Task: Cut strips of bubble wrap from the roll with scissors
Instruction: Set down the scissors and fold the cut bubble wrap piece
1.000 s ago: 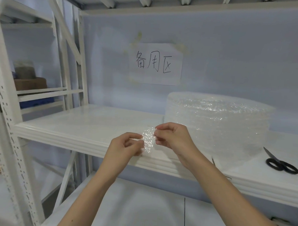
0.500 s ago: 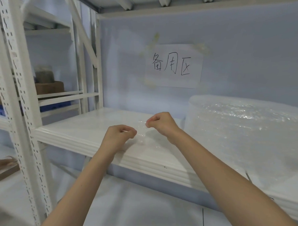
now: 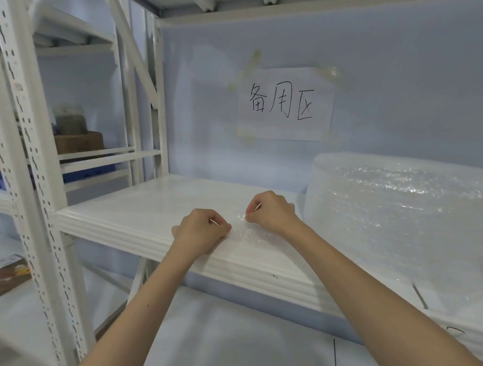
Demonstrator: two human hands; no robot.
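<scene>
Pinching a small bubble wrap strip — seemingly flat on the shelf — both hands' fingers.

Soft even light, glare on bubble wrap roll, edges perhaps warped

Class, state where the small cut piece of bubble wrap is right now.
In the head view, the small piece of bubble wrap lies on the white shelf, between the left hand and right hand, left of the roll.

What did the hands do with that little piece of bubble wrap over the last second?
Both hands, left hand and right hand, lowered the bubble wrap piece from the air onto the white shelf, both gripping it throughout. The bubble wrap roll stayed put.
</scene>
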